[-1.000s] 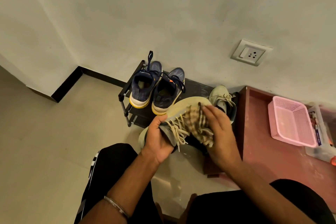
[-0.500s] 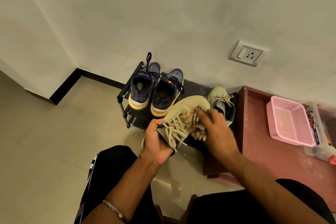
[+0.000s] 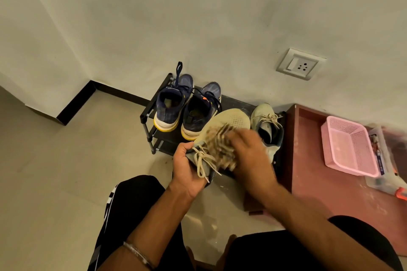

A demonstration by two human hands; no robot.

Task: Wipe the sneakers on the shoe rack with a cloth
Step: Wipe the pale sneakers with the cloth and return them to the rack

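my left hand (image 3: pixel 189 169) has its grip curled round the heel end of a pale sneaker (image 3: pixel 229 123), held sole-up just in front of the shoe rack (image 3: pixel 146 116). my right hand (image 3: pixel 248 152) presses a checked cloth (image 3: pixel 222 149) against the sneaker; the hand and cloth are blurred, so i cannot tell how the fingers grip. on the rack stand two navy sneakers (image 3: pixel 176 103) and, to their right, the matching pale sneaker (image 3: pixel 267 125), partly hidden by my hand. right of the rack a reddish surface (image 3: pixel 319 182) carries a pink basket (image 3: pixel 348 145).
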